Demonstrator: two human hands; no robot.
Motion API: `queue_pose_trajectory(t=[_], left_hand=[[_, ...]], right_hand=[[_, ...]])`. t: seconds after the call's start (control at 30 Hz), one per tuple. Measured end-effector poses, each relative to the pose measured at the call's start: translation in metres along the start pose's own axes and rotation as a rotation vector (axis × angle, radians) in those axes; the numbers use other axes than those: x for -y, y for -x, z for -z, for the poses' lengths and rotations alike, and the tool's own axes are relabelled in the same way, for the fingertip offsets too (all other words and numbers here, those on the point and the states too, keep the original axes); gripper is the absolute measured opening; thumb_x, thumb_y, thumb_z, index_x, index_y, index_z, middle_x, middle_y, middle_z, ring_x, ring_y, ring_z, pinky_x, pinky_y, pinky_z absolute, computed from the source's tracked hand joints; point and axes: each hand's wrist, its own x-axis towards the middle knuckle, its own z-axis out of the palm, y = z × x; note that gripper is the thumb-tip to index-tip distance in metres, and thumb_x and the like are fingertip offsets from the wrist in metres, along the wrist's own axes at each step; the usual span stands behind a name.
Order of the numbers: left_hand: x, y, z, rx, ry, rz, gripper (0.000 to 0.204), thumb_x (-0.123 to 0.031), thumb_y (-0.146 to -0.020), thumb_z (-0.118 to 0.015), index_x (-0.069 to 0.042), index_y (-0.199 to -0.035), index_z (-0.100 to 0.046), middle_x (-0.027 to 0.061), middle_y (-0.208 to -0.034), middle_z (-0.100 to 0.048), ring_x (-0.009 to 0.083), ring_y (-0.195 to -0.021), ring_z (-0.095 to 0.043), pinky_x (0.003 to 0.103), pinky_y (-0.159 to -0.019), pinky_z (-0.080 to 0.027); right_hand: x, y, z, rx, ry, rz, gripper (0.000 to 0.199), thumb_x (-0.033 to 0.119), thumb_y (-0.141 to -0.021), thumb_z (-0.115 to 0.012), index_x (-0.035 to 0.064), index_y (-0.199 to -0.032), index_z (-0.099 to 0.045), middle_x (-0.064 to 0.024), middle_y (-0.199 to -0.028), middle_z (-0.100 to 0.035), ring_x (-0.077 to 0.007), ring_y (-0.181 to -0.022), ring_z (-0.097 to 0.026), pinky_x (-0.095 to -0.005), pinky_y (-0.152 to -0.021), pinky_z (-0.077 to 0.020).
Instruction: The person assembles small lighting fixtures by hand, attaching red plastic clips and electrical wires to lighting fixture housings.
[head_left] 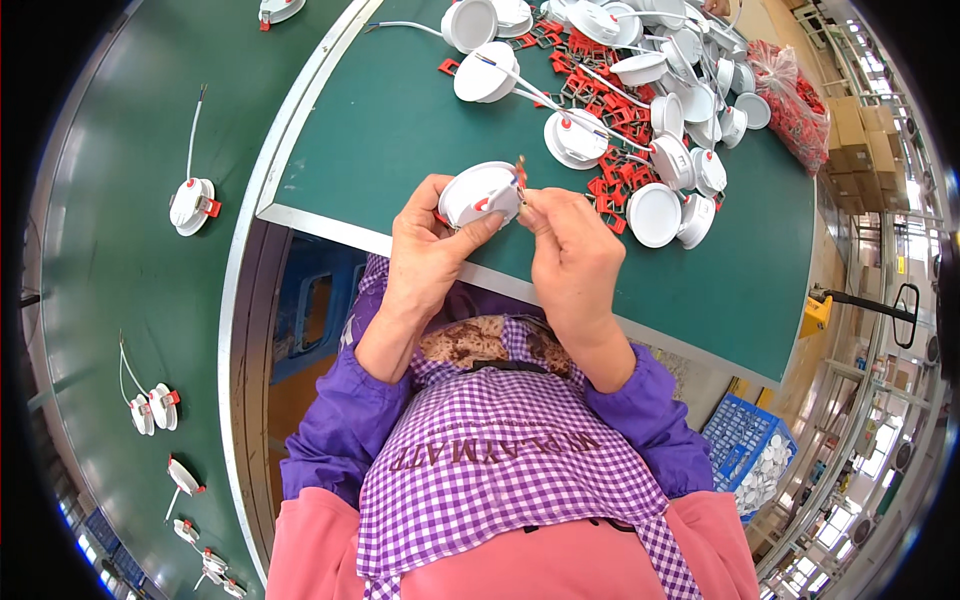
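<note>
Over the front edge of the green table, my left hand [428,238] holds a round white downlight [474,190], its fingers under the rim and the thumb across the back. A red clip shows at the light's left edge, partly behind my fingers. At its right edge stands a small red-and-metal spring clip [521,168]. My right hand [572,235] is closed in a pinch on the lower part of this clip, against the light; the fingertips hide just how it sits.
Many white downlights [655,215] and a heap of red spring clips [612,110] cover the table beyond my hands. A clear bag of red clips [790,100] lies at the far right. Finished-looking lights [192,207] sit on the green belt at left. A blue crate [740,440] stands at lower right.
</note>
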Motion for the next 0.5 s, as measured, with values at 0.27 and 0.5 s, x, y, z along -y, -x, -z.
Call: queue_pose_trajectory(t=[0.27, 0.5], left_hand=[[-0.004, -0.002, -0.002, 0.003, -0.076, 0.069, 0.028, 0.000, -0.078, -0.074, -0.004, -0.099, -0.055, 0.0077, -0.100, -0.065, 0.0131, -0.092, -0.063, 0.029, -0.084, -0.053], [-0.014, -0.008, -0.006, -0.067, 0.168, 0.155, 0.030, -0.001, -0.075, -0.077, -0.002, -0.098, -0.058, 0.0070, -0.091, -0.065, 0.0123, -0.084, -0.063, 0.027, -0.080, -0.053]], right_hand=[[0.004, -0.010, 0.001, -0.013, -0.055, -0.033, 0.017, -0.004, -0.081, -0.061, -0.0009, -0.098, -0.063, -0.0152, -0.090, -0.064, -0.0287, -0.076, -0.065, -0.0355, -0.064, -0.0522], [-0.003, -0.016, 0.009, -0.046, 0.005, -0.045, 0.020, -0.005, -0.081, -0.060, -0.0003, -0.101, -0.063, -0.0147, -0.091, -0.063, -0.0308, -0.078, -0.064, -0.0366, -0.067, -0.0523]])
